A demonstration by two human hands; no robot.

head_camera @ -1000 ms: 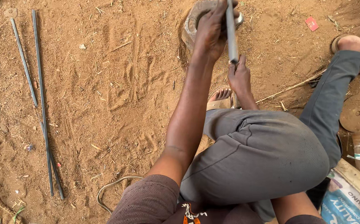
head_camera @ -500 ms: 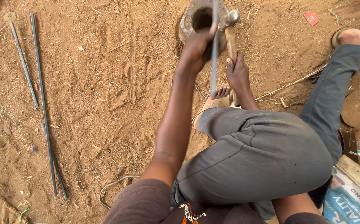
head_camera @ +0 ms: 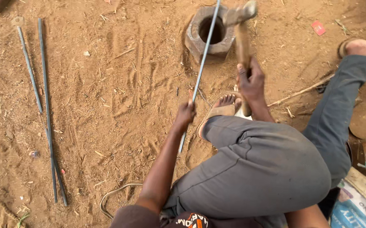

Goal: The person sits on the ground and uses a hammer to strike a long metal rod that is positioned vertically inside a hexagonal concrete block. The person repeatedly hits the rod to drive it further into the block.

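thin steel rod [head_camera: 201, 71] (slanted), wooden-handled hammer [head_camera: 243, 46]

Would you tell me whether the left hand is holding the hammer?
No, the left hand grips the thin metal rod, while the right hand holds the wooden-handled hammer.

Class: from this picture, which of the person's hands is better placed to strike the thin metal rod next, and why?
Probably the right hand: it grips the wooden-handled hammer, raised beside the thin metal rod over the hollow metal block. The left hand only steadies the rod.
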